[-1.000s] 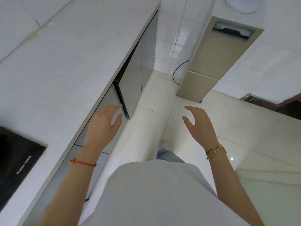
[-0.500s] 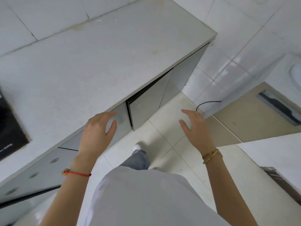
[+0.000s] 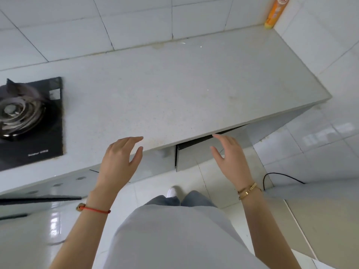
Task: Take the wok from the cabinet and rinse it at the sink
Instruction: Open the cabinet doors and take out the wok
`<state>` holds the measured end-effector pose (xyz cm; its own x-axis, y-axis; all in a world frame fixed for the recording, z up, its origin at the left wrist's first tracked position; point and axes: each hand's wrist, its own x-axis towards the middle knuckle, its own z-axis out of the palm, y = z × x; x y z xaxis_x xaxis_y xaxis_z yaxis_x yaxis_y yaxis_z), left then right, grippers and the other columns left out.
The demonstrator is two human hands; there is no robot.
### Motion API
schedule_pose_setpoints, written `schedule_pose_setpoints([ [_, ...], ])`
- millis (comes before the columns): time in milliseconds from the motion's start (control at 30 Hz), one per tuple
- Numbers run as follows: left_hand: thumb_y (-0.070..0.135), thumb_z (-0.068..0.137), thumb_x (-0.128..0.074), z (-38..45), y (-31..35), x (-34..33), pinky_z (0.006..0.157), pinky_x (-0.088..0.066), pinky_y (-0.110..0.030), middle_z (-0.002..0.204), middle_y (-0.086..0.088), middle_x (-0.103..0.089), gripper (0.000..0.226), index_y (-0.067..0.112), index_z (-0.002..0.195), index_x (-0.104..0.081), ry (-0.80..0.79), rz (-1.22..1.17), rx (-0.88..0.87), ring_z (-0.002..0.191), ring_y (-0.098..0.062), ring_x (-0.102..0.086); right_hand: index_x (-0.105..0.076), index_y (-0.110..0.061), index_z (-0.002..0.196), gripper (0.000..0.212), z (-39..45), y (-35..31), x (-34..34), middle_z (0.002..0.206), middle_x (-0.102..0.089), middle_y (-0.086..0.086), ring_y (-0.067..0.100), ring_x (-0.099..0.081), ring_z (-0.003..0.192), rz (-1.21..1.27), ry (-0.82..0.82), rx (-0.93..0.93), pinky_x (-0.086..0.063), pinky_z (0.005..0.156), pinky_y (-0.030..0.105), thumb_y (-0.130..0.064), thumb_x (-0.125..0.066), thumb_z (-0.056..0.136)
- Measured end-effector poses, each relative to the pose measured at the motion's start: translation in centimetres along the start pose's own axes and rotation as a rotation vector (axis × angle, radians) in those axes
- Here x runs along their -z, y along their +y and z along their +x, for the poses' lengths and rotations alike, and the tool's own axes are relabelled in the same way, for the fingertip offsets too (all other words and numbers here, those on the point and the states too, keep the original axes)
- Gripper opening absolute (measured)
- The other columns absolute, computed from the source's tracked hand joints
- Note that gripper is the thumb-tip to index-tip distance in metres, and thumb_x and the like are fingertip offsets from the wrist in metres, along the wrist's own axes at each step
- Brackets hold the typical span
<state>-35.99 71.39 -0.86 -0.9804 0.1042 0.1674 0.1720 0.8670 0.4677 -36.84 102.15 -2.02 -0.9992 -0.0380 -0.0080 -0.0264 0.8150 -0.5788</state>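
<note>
— What do you have along the wall in front of you?

— You face a pale speckled countertop (image 3: 174, 90) that runs under a wall of white tiles (image 3: 136, 22). At your far left a black glass gas hob (image 3: 33, 121) is set into it, its round burner (image 3: 17, 113) blurred.

— And toward the right?

— In the far right corner of the counter you can see an orange bottle (image 3: 274, 12), its top cut off by the frame. Low at your right, a black cable (image 3: 281, 176) curves over the glossy white floor tiles (image 3: 310, 148).
</note>
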Motion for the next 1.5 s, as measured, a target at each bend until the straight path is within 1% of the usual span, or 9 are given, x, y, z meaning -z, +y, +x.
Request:
schedule_pose_setpoints([
  [133, 0.009, 0.091, -0.064, -0.7, 1.0, -0.2, 0.09, -0.052, -0.047, 0.112, -0.009, -0.072, 0.027, 0.007, 0.118, -0.067, 0.064, 0.017, 0.102, 0.1, -0.031, -0.067, -0.055, -0.011, 0.134, 0.037, 2.1, 0.6, 0.2, 0.131, -0.059, 0.003, 0.02, -0.049, 0.126, 0.001, -0.052, 0.097, -0.041, 0.109, 0.038, -0.021, -0.057, 0.099],
  [267, 0.011, 0.093, -0.062, -2.4, 2.8, -1.1, 0.093, -0.052, -0.047, 0.115, -0.008, -0.071, 0.028, 0.008, 0.121, -0.066, 0.127, 0.026, 0.193, 0.106, -0.03, -0.066, -0.057, -0.01, 0.132, 0.035, 3.5, 1.9, 1.1, 0.129, -0.06, 0.004, 0.02, -0.05, 0.126, -0.01, -0.119, 0.205, -0.04, 0.109, 0.035, -0.019, -0.058, 0.098],
  [500, 0.016, 0.094, -0.06, -6.9, 8.0, -4.6, 0.094, -0.05, -0.042, 0.115, -0.005, -0.071, 0.027, 0.011, 0.121, -0.065, 0.256, 0.029, 0.409, 0.104, -0.028, -0.066, -0.058, -0.01, 0.13, 0.034, 4.1, 5.6, 2.8, 0.124, -0.062, 0.004, 0.019, -0.05, 0.121, -0.039, -0.203, 0.361, -0.041, 0.106, 0.031, -0.019, -0.058, 0.098],
  [667, 0.017, 0.094, -0.059, -9.5, 11.0, -6.6, 0.091, -0.053, -0.043, 0.112, -0.003, -0.071, 0.027, 0.014, 0.121, -0.065, 0.309, 0.021, 0.492, 0.101, -0.026, -0.065, -0.057, -0.01, 0.131, 0.035, 3.4, 7.7, 2.9, 0.126, -0.061, 0.005, 0.02, -0.051, 0.123, -0.044, -0.259, 0.412, -0.044, 0.105, 0.037, -0.021, -0.057, 0.099],
  [800, 0.016, 0.094, -0.059, -10.5, 11.1, -8.7, 0.091, -0.052, -0.042, 0.112, -0.003, -0.071, 0.027, 0.014, 0.12, -0.065, 0.321, 0.035, 0.528, 0.102, -0.025, -0.065, -0.056, -0.01, 0.132, 0.035, 2.9, 9.6, 1.5, 0.128, -0.061, 0.005, 0.022, -0.052, 0.124, -0.043, -0.293, 0.423, -0.043, 0.107, 0.039, -0.021, -0.057, 0.099],
  [967, 0.015, 0.095, -0.059, -11.2, 9.3, -12.6, 0.09, -0.053, -0.044, 0.111, -0.003, -0.071, 0.027, 0.013, 0.121, -0.065, 0.361, -0.006, 0.578, 0.101, -0.024, -0.066, -0.056, -0.009, 0.132, 0.035, 2.4, 12.3, -2.3, 0.128, -0.06, 0.007, 0.023, -0.052, 0.124, -0.051, -0.312, 0.428, -0.041, 0.109, 0.037, -0.021, -0.056, 0.099],
  [1200, 0.02, 0.097, -0.057, -12.4, 3.5, -21.3, 0.089, -0.053, -0.035, 0.114, -0.001, -0.07, 0.027, 0.016, 0.123, -0.064, 0.402, -0.025, 0.591, 0.102, -0.02, -0.066, -0.057, -0.011, 0.132, 0.035, 2.6, 16.3, -11.6, 0.128, -0.06, 0.007, 0.023, -0.05, 0.125, -0.035, -0.273, 0.482, -0.035, 0.108, 0.031, -0.019, -0.057, 0.098],
  [1367, 0.022, 0.097, -0.055, -12.7, -1.5, -27.6, 0.092, -0.052, -0.042, 0.118, 0.001, -0.068, 0.028, 0.018, 0.124, -0.062, 0.461, 0.008, 0.517, 0.108, -0.02, -0.064, -0.056, -0.012, 0.134, 0.037, 3.3, 19.3, -19.3, 0.133, -0.058, 0.003, 0.019, -0.046, 0.13, -0.017, -0.223, 0.566, -0.034, 0.112, 0.031, -0.023, -0.056, 0.099],
  [1500, 0.022, 0.098, -0.055, -11.7, -4.8, -31.7, 0.092, -0.053, -0.036, 0.117, 0.001, -0.068, 0.028, 0.016, 0.125, -0.062, 0.549, 0.034, 0.401, 0.109, -0.018, -0.064, -0.056, -0.012, 0.134, 0.037, 4.3, 21.3, -24.4, 0.131, -0.059, 0.003, 0.019, -0.045, 0.131, 0.044, -0.107, 0.649, -0.038, 0.111, 0.035, -0.024, -0.056, 0.098],
])
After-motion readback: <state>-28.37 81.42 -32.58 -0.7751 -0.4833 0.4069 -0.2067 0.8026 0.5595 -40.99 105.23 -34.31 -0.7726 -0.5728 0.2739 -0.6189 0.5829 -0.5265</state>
